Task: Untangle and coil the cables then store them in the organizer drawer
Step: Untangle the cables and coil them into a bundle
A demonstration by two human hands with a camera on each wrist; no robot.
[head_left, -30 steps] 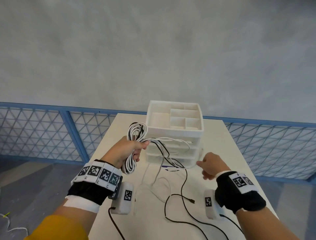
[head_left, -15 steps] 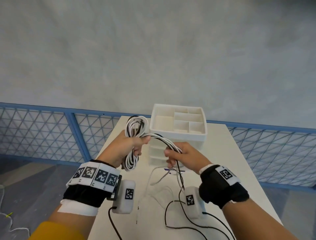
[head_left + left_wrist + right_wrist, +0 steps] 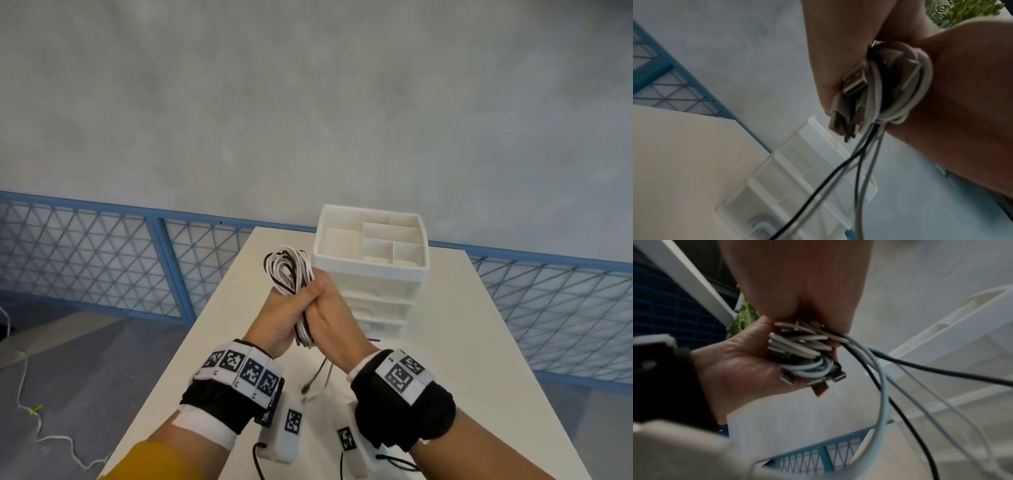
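Organizer: white plastic drawer organizer (image 3: 371, 270) standing on the long white table (image 3: 212, 346), drawers closed.
Cables: bundle of white and black cables (image 3: 289, 270) held above the table, loose ends hanging down.
Left hand (image 3: 281, 315): fingers curled round the bundle.
Right hand (image 3: 334, 318): fingers wrapped round the same bundle, touching the left hand.

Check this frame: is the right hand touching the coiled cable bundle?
Touching. In the head view the right hand presses against the cable bundle opposite the left hand; the right wrist view shows cables squeezed between both palms.
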